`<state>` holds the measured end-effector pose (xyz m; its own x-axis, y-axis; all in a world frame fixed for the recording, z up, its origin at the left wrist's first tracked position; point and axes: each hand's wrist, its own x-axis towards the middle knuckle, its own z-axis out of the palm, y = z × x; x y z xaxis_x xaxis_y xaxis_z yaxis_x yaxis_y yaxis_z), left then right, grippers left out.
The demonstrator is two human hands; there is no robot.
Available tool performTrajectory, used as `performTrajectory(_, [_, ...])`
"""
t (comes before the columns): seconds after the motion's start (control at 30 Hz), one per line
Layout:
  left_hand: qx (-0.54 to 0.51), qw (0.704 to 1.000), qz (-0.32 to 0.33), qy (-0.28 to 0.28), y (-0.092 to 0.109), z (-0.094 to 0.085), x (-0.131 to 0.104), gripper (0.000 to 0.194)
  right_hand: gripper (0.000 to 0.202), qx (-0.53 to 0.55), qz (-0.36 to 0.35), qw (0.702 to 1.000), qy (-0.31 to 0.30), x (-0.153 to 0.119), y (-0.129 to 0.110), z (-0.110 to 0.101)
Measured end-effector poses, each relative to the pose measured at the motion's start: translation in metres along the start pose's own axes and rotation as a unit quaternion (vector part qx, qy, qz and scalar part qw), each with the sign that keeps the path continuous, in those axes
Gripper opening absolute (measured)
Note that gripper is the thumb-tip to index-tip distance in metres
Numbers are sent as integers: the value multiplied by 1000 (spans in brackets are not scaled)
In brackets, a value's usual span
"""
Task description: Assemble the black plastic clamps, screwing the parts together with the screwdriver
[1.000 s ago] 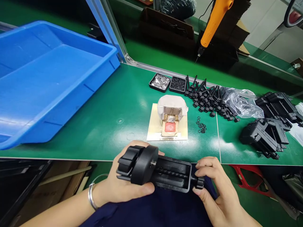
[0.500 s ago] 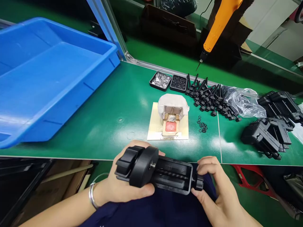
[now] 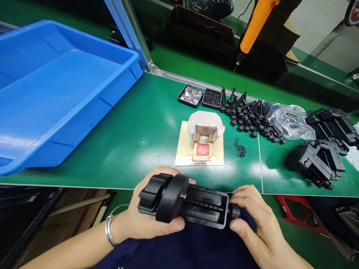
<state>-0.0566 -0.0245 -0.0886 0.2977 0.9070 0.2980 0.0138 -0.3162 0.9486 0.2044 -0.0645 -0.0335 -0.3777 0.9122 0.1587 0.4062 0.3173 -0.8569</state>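
Observation:
My left hand (image 3: pixel 151 220) is wrapped round a black plastic device (image 3: pixel 171 198), its fingers behind and its thumb in front. The device has a ridged knob at its left end and an open frame with a threaded screw running along the inside. At the frame's right end is a small black knob (image 3: pixel 234 211). My right hand (image 3: pixel 256 224) has its thumb and fingers closed on that knob. Beyond my hands, a fixture (image 3: pixel 204 130) with a red pad stands on a pale yellow board (image 3: pixel 182 149).
A large blue tray (image 3: pixel 92 116) lies at the left. Behind the fixture are trays of washers (image 3: pixel 191 95) and small screws (image 3: pixel 212 98), then black threaded knobs (image 3: pixel 244 116). Black rings (image 3: pixel 240 149) and finished-looking devices (image 3: pixel 314 160) are at the right. An orange screwdriver (image 3: pixel 254 31) hangs above.
My right thumb and fingers have turned and shifted slightly round the small knob, which has rotated. The device has moved a little to the right. The hanging screwdriver has swung slightly.

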Motion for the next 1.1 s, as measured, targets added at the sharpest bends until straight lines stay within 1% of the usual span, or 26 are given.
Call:
performTrajectory(0.03, [-10, 1000, -6, -5, 0, 0, 0, 46, 12, 6, -1, 1000, 15, 0, 0, 1])
performTrajectory(0.07, [-20, 1000, -12, -9, 0, 1, 0, 47, 10, 9, 2, 999, 35, 1, -1, 1])
performTrajectory(0.13, [-29, 999, -14, -13, -1, 2, -1, 48, 24, 10, 20, 999, 49, 2, -2, 1])
performTrajectory(0.2, [-30, 1000, -7, -6, -1, 3, -1, 47, 37, 8, 30, 999, 22, 3, -2, 1])
performTrajectory(0.23, [-29, 1000, -5, -4, -1, 2, -1, 47, 37, 6, 26, 1000, 9, 3, -3, 0])
performTrajectory(0.27, [-28, 1000, -5, -5, 0, 2, -1, 47, 33, 5, 17, 1000, 5, 3, -3, 0])
performTrajectory(0.33, [-22, 1000, -6, -9, 0, 0, -1, 48, 20, -1, 2, 1000, 20, 2, -3, 1])
performTrajectory(0.37, [-17, 1000, -6, -11, 1, 0, -1, 49, 19, -4, 1, 999, 35, 2, -3, 2])
performTrajectory(0.43, [-8, 1000, -5, -13, 1, -1, -2, 50, 26, 3, 9, 999, 51, 2, -3, 3])
performTrajectory(0.53, [-4, 1000, 0, 2, -1, 1, -4, 50, 31, 27, 14, 998, 49, 4, -2, 2])
performTrajectory(0.6, [5, 1000, 12, 13, -2, 2, -4, 52, 24, 20, -12, 998, 57, 6, -1, 1])
performTrajectory(0.67, [24, 999, 27, 10, -2, 2, -4, 53, 16, -20, -67, 994, 79, 8, -1, 1])
performTrajectory(0.73, [37, 999, 33, 4, 0, 0, -4, 55, 2, -78, -132, 983, 103, 11, -1, 1])
performTrajectory(0.8, [38, 999, 35, 4, 1, -3, -5, 59, 11, -116, -171, 971, 120, 14, -2, 0])
performTrajectory(0.83, [34, 999, 37, 9, 2, -4, -6, 62, 13, -118, -171, 971, 118, 16, -3, -1])
performTrajectory(0.9, [23, 999, 42, 20, 2, -5, -7, 68, 13, -83, -135, 984, 76, 19, -6, -4])
performTrajectory(0.97, [17, 998, 52, 29, 2, -6, -8, 71, 30, -37, -80, 996, 18, 22, -7, -7])
performTrajectory(1.0, [20, 998, 59, 29, 1, -7, -8, 71, 34, -25, -66, 998, -2, 23, -7, -7])
performTrajectory(1.03, [28, 997, 65, 26, 1, -7, -8, 71, 35, -26, -64, 998, -9, 24, -7, -7])
performTrajectory(1.1, [53, 995, 80, 19, 3, -9, -7, 70, 31, -73, -100, 992, 13, 23, -4, -5])
